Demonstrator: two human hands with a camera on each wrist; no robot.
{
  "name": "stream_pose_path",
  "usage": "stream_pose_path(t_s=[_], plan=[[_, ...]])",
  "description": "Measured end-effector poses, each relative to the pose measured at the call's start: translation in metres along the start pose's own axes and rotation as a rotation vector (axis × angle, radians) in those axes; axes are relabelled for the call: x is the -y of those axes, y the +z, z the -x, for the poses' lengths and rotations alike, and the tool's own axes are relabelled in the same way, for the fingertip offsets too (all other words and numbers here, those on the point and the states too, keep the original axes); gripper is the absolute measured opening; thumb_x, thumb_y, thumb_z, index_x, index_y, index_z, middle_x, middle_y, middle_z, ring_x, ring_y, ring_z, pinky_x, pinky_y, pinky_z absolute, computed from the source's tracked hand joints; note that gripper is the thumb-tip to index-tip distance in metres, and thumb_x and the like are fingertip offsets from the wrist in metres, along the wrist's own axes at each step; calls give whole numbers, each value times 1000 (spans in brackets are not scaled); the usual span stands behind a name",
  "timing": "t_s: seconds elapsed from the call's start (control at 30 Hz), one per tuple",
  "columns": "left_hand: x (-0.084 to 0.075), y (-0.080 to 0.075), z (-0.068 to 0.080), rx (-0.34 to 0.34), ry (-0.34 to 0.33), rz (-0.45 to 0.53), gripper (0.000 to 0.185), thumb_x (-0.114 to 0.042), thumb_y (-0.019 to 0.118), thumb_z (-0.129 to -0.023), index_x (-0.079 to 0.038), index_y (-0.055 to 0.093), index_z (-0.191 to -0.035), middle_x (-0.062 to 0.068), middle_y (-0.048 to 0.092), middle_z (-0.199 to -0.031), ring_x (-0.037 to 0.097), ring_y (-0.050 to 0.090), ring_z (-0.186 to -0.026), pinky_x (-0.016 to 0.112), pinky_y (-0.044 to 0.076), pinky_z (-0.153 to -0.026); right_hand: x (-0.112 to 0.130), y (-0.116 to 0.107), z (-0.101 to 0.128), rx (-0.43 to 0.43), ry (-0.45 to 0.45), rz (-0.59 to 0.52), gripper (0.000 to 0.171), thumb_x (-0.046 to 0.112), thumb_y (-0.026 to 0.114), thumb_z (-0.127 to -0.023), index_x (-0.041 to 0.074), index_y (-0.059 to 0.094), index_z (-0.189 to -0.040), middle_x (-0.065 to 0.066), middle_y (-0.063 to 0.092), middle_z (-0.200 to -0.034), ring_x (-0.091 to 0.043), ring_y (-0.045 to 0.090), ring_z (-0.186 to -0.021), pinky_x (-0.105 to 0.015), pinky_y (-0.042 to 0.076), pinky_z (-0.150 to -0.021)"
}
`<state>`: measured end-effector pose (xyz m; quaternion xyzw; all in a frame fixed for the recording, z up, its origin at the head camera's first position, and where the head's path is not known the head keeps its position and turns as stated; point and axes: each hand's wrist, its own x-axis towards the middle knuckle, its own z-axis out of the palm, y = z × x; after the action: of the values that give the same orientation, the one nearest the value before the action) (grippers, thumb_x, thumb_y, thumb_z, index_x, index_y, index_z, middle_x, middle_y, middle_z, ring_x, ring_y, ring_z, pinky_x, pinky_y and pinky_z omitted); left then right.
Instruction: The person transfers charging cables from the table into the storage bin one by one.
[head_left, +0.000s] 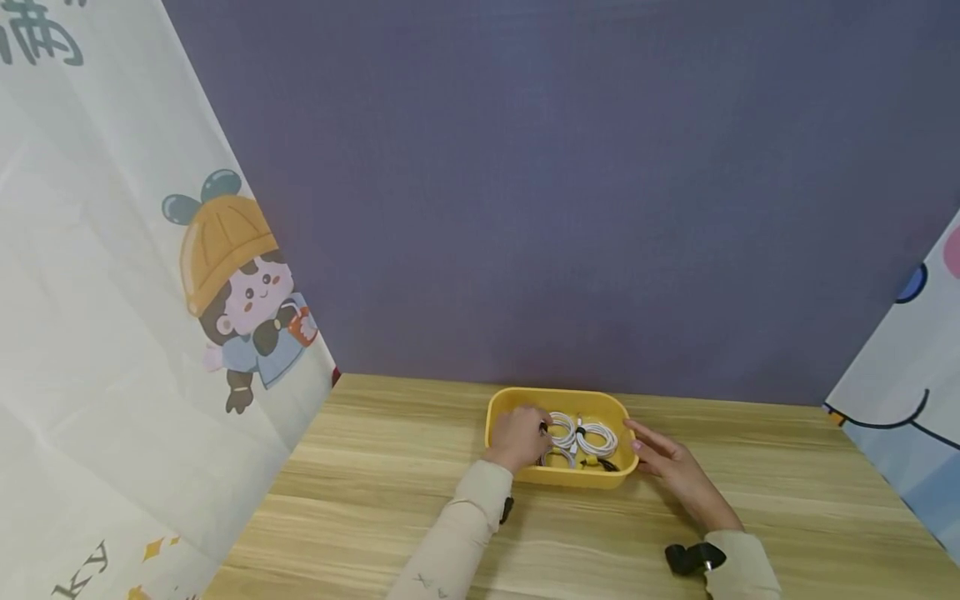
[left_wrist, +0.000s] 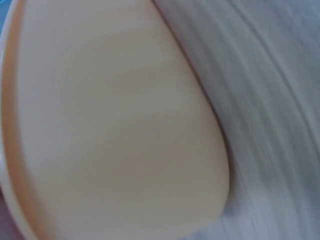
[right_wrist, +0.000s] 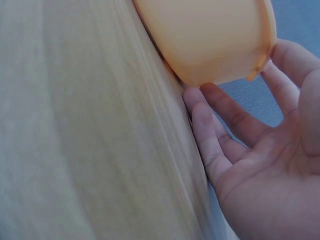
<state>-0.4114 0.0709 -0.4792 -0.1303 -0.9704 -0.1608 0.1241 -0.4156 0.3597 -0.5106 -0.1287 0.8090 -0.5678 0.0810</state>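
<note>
A yellow plastic basket (head_left: 562, 477) stands on the wooden table. Inside it lies a white cable (head_left: 597, 439) coiled in two loops with a black tie at the middle. Near the basket's front wall are a grey coiled cable (head_left: 558, 458) and a black cable (head_left: 607, 465) with a yellow part. My left hand (head_left: 517, 437) reaches into the left end, its fingers bent down and a small black piece beside them; its grip is hidden. At the basket's right end, my right hand (right_wrist: 265, 145) touches the wall and rim with fingers extended. The left wrist view shows only the basket's outside (left_wrist: 125, 125) and tabletop.
The wooden tabletop (head_left: 360, 483) extends to both sides of the basket. A dark blue-grey panel (head_left: 555, 192) rises right behind it. Printed white sheets (head_left: 112, 292) hang at the left and right.
</note>
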Motion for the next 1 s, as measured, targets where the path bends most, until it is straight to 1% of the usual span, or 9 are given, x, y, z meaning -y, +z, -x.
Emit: stream_pose_path(t_s=[0.13, 0.2, 0.33, 0.43, 0.5, 0.63, 0.77, 0.87, 1.0], plan=[[7, -7, -7, -106, -21, 37, 19, -22, 76, -92, -19, 79, -110, 1, 77, -108, 17, 70, -84, 30, 56, -68, -1, -9, -13, 15, -12, 5, 58, 37, 54, -106, 14, 41, -158, -18, 29, -166, 24, 47, -109, -21, 55, -90], [11, -10, -10, -166, -47, 74, 18, -20, 75, -93, -18, 79, -110, 2, 76, -101, 16, 68, -79, 28, 54, -64, -1, -13, -19, 26, -12, 5, 59, 37, 54, -106, 14, 40, -158, -17, 29, -166, 24, 47, -109, -22, 55, -90], [20, -12, -17, -299, -105, 182, 16, -14, 72, -94, -15, 77, -110, 1, 68, -91, 12, 60, -76, 21, 47, -60, -2, -22, -31, 52, -8, 4, 59, 38, 54, -107, 16, 39, -159, -16, 29, -167, 24, 47, -109, -25, 55, -92], [27, -14, -20, -372, -153, 232, 18, -13, 71, -94, -15, 76, -112, 3, 64, -91, 12, 57, -75, 21, 43, -59, -3, -28, -40, 73, -7, 11, 59, 39, 53, -107, 16, 39, -159, -16, 29, -167, 23, 47, -109, -26, 55, -93], [30, -16, -21, -397, -189, 247, 20, -14, 71, -94, -15, 75, -114, 5, 64, -93, 14, 58, -78, 23, 45, -61, -5, -33, -47, 81, -5, 13, 59, 40, 54, -106, 17, 39, -159, -16, 29, -167, 23, 48, -109, -26, 55, -92], [40, -18, -14, -392, -250, 305, 26, -15, 71, -94, -14, 72, -120, 11, 67, -108, 22, 66, -93, 31, 54, -69, -6, -34, -48, 76, 10, 18, 59, 42, 54, -106, 19, 40, -159, -15, 29, -167, 23, 49, -108, -22, 54, -91], [50, -16, -7, -371, -280, 363, 33, -16, 71, -94, -12, 69, -127, 15, 67, -121, 30, 68, -104, 40, 57, -75, -6, -34, -48, 75, 10, 19, 59, 42, 54, -106, 19, 40, -159, -15, 29, -167, 23, 48, -108, -23, 54, -92], [56, -14, -2, -350, -304, 397, 38, -17, 71, -95, -11, 66, -132, 17, 68, -121, 30, 69, -100, 42, 57, -76, -5, -33, -47, 73, 11, 15, 59, 42, 55, -106, 19, 40, -159, -15, 29, -167, 23, 48, -109, -23, 54, -92], [58, -14, 5, -288, -345, 453, 45, -20, 69, -97, -13, 61, -140, 16, 71, -120, 27, 72, -96, 44, 59, -81, -3, -33, -47, 79, 5, 17, 60, 41, 55, -106, 18, 39, -159, -16, 29, -167, 23, 47, -110, -27, 55, -94]])
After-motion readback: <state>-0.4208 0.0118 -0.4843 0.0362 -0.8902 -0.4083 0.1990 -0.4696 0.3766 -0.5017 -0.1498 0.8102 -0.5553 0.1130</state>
